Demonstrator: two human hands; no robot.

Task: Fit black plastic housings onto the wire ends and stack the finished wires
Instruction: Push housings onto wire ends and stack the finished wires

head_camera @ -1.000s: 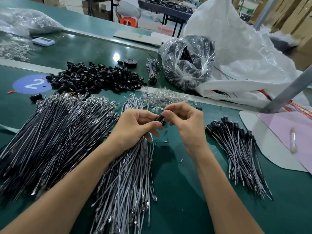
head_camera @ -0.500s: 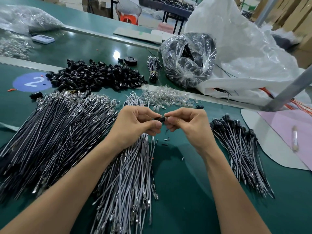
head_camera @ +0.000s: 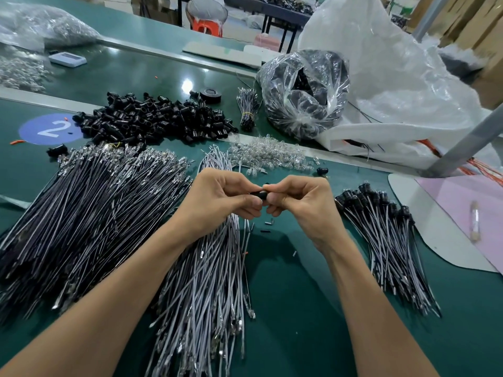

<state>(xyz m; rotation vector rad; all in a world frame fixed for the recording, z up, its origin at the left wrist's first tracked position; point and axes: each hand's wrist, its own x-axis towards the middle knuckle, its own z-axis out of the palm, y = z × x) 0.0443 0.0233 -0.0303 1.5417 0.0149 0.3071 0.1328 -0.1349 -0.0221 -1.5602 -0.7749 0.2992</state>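
Observation:
My left hand point(head_camera: 223, 197) and my right hand point(head_camera: 302, 202) meet above the green table, fingertips together. Between them they pinch a small black plastic housing point(head_camera: 258, 194); any wire in it is hidden by the fingers. A heap of loose black housings point(head_camera: 152, 121) lies at the back left. Below my hands spreads a pile of grey wires point(head_camera: 212, 281) with bare metal ends. A larger pile of dark wires point(head_camera: 89, 208) lies to the left. Finished wires with black housings point(head_camera: 386, 235) are stacked at the right.
Clear small bulbs point(head_camera: 269, 156) are scattered behind my hands. A clear bag of black parts point(head_camera: 304, 93) and a big white bag point(head_camera: 394, 85) sit at the back right. A tied wire bundle point(head_camera: 247, 108), a tape roll point(head_camera: 211, 94) and a pink sheet point(head_camera: 468, 208) lie around.
Both hands stay together on the housing. They have shifted slightly lower in view, and the fingers have turned the housing between them.

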